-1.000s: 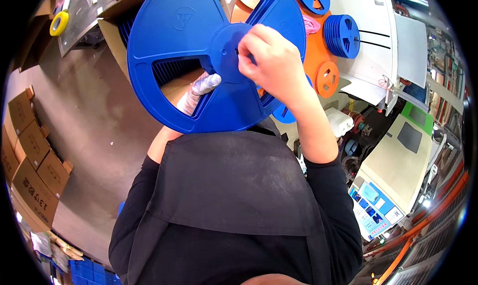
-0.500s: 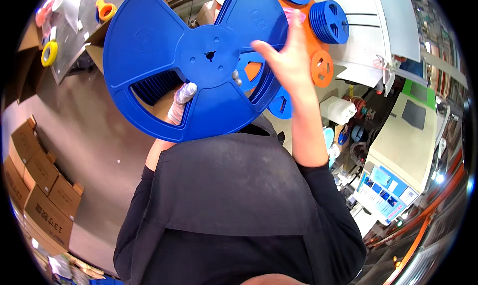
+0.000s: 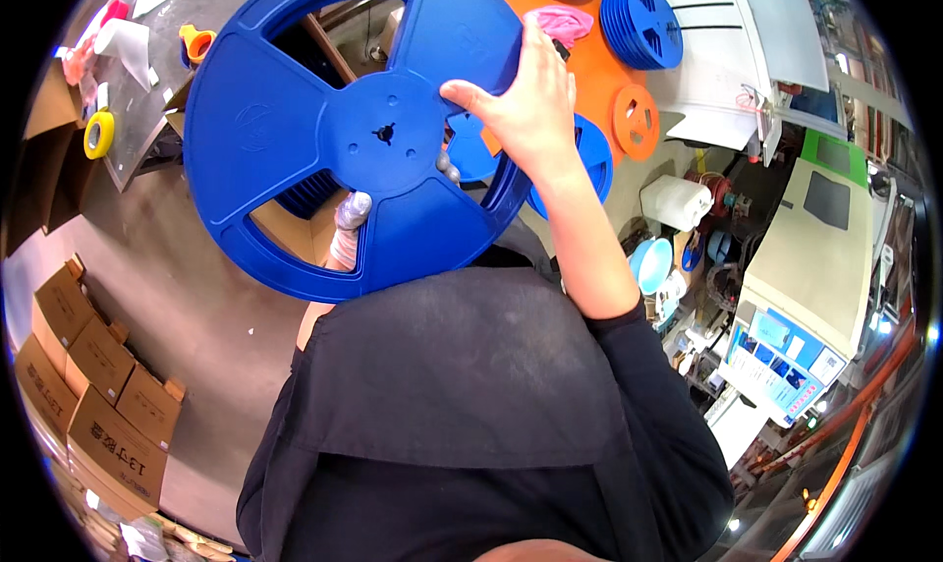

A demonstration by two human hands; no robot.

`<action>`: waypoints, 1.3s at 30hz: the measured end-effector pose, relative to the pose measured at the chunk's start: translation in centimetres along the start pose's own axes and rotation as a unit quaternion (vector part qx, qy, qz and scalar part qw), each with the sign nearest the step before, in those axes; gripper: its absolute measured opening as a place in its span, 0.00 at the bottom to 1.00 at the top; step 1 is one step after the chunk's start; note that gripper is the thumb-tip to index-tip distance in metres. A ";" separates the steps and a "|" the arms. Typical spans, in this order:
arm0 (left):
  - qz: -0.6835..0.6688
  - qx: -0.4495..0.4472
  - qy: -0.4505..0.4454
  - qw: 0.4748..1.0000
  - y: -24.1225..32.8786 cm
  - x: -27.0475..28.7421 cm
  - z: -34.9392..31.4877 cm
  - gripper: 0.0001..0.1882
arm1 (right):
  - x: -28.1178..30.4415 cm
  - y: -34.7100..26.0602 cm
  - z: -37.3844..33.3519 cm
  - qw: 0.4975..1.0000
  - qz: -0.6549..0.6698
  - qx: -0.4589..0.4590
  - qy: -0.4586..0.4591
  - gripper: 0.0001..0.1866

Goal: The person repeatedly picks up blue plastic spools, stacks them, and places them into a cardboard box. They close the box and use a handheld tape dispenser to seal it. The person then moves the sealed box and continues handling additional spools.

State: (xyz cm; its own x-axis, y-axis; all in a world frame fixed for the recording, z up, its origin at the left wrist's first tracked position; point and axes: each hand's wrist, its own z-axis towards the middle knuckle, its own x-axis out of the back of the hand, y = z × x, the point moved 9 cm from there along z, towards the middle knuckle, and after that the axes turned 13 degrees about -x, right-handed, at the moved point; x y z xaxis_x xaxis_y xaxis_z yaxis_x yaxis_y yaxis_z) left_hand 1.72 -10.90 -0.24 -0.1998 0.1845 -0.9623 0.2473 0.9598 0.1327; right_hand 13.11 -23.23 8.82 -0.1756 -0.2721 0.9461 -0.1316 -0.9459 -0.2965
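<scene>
A stack of large blue plastic reels (image 3: 393, 135) fills the upper middle, its top face tilted toward me. My left hand (image 3: 348, 226) holds the stack from beneath; its thumb, wrapped in white, shows through the lower-left window, and fingertips show through the window right of the hub. The rest of that hand is hidden. At the right rim is my right hand (image 3: 530, 105), its fingers stretched along the edge and its thumb spread out over the top face. Whether it bears any weight cannot be made out.
Beyond the reels is an orange surface (image 3: 601, 85) with a smaller blue reel stack (image 3: 643, 27) and an orange disc (image 3: 636, 122) nearby. A grey table (image 3: 167, 31) carries yellow tape (image 3: 98, 135). Cardboard boxes (image 3: 98, 365) stand lower left; a cream machine (image 3: 810, 252) is at right.
The reel stack has shifted slightly left and down in the picture. My right hand has moved left with it, its thumb now further over the top face.
</scene>
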 end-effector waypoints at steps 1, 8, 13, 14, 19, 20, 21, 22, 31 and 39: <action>0.010 0.001 0.007 1.000 0.0 0.0 -0.4 0.55 | -0.2 0.1 0.2 1.000 0.012 0.001 -0.028 0.56; -0.036 0.010 -0.025 0.999 -0.4 0.3 -0.8 0.53 | -2.0 8.2 3.4 0.896 0.401 -0.157 -0.106 0.20; -0.013 -0.016 -0.044 0.999 -0.2 1.4 -0.5 0.49 | 4.9 -2.2 -1.8 0.981 0.112 0.142 0.074 0.30; -0.006 -0.018 -0.049 0.999 -0.1 1.8 -0.5 0.48 | 4.0 -4.9 -3.1 0.982 0.090 0.164 0.039 0.32; -0.008 -0.028 -0.047 0.998 0.3 1.8 -0.7 0.48 | 2.4 -7.8 -4.8 0.952 0.147 0.264 -0.046 0.20; -0.009 -0.029 -0.047 0.998 0.3 1.8 -0.7 0.48 | 2.5 -8.1 -5.0 0.944 0.152 0.288 -0.056 0.18; -0.008 -0.033 -0.046 0.998 0.3 1.9 -0.8 0.48 | 3.4 -9.0 -5.3 0.939 0.162 0.302 -0.038 0.13; -0.008 -0.034 -0.043 0.998 0.3 2.1 -1.0 0.48 | 3.3 -9.3 -5.7 0.939 0.133 0.315 -0.042 0.12; -0.024 -0.038 -0.050 0.998 0.0 2.0 -1.5 0.47 | 3.1 -10.2 -6.9 0.927 0.035 0.372 0.028 0.07; -0.053 -0.036 -0.067 0.996 -0.3 1.6 -1.6 0.46 | 5.7 1.4 -0.4 0.952 0.304 -0.010 -0.031 0.05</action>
State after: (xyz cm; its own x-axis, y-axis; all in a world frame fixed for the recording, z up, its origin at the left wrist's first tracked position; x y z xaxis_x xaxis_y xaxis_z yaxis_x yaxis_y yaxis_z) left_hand -0.22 -10.52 -1.46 -0.0911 0.0558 -0.9943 0.1630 0.9858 0.0404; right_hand 11.55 -26.05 13.73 -0.1679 -0.7784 0.6050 -0.0421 -0.6074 -0.7932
